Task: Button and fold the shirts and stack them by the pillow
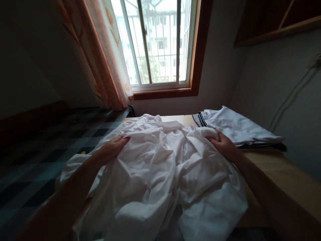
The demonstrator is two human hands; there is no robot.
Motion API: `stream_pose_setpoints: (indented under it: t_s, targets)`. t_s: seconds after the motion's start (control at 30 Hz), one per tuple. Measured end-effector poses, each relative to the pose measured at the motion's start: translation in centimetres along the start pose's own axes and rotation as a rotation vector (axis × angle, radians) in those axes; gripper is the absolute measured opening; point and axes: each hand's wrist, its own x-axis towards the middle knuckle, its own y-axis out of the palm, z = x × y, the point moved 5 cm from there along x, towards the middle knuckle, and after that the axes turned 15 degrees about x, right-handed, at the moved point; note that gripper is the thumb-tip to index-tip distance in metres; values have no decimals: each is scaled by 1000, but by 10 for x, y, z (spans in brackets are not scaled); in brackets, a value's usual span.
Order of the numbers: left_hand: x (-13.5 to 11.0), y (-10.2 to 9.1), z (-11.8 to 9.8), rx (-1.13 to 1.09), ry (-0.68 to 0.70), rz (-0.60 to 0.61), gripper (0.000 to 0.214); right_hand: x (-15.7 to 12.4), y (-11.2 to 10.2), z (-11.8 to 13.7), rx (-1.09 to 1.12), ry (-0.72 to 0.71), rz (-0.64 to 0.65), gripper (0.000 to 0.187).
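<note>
Gripping white garment (160, 167) | left hand (112, 147) curled into it, palm down | right hand (224, 145) pinching a fold | arms outstretched

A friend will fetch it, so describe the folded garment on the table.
Start at the window, then drop to the wooden table beneath it. At its far right lies the folded garment, flat with dark striped trim, unlike the crumpled white garment beside it.
</note>
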Motion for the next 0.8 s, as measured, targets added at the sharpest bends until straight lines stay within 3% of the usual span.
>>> stream_pose_setpoints:
  t_s: [0.1,0.17,0.23,0.33,0.47,0.57,0.67,0.8]
  targets:
    - [2,-7,3,-35,-26,-13,61,1,-36,23,-225,-53,-84,37]
    - [4,-10,3,-44,-26,-7,58,2,-61,37,-368,-101,-215,34]
    - [8,-12,5,-51,-42,7,54,2,-72,49,-471,-167,-286,34]
    - [16,-21,10,-65,-86,21,50,1,-55,52,-559,-240,-242,34]
    - [23,-42,3,-110,-139,-3,47,-2,-2,37,-571,-283,-50,36]
    - [21,-49,-25,-272,-97,26,49,-4,26,27,-410,-308,47,42]
    - [16,-40,-66,-408,7,107,52,-6,37,20,-259,-277,80,41]
    - [10,-27,-110,-299,231,44,51,-9,38,12,-206,-222,102,38]
